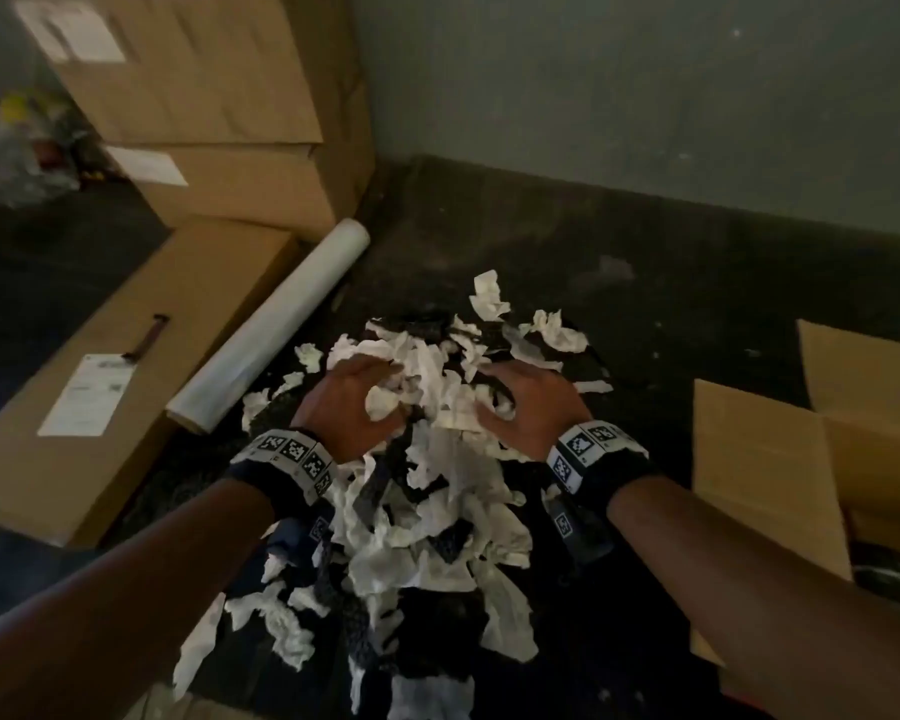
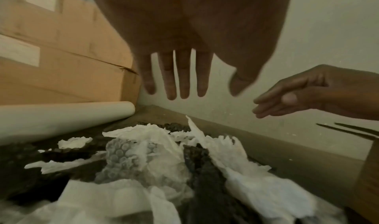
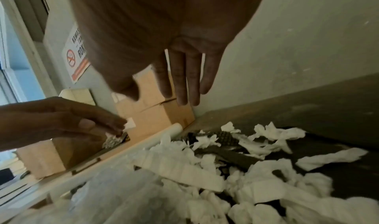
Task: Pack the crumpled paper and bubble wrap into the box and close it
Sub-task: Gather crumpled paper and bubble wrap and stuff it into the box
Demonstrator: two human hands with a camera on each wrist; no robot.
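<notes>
A loose pile of crumpled white paper [image 1: 437, 459] mixed with dark bubble wrap [image 1: 440, 543] lies on the dark floor. My left hand [image 1: 352, 392] and right hand [image 1: 528, 402] hover side by side over the far part of the pile, palms down, fingers spread, holding nothing. In the left wrist view the left hand [image 2: 184, 75] hangs above a clear bubble wrap piece [image 2: 123, 154] and paper [image 2: 256, 187], with the right hand [image 2: 297, 97] beside it. In the right wrist view the right hand [image 3: 180, 81] is empty over the paper [image 3: 256, 187]. The open cardboard box [image 1: 765, 459] stands to the right, flaps spread.
A white roll of film [image 1: 276, 324] lies left of the pile against a long flat carton [image 1: 115, 376]. Stacked cartons [image 1: 204, 96] stand at the back left. A grey wall [image 1: 645, 96] runs behind the pile.
</notes>
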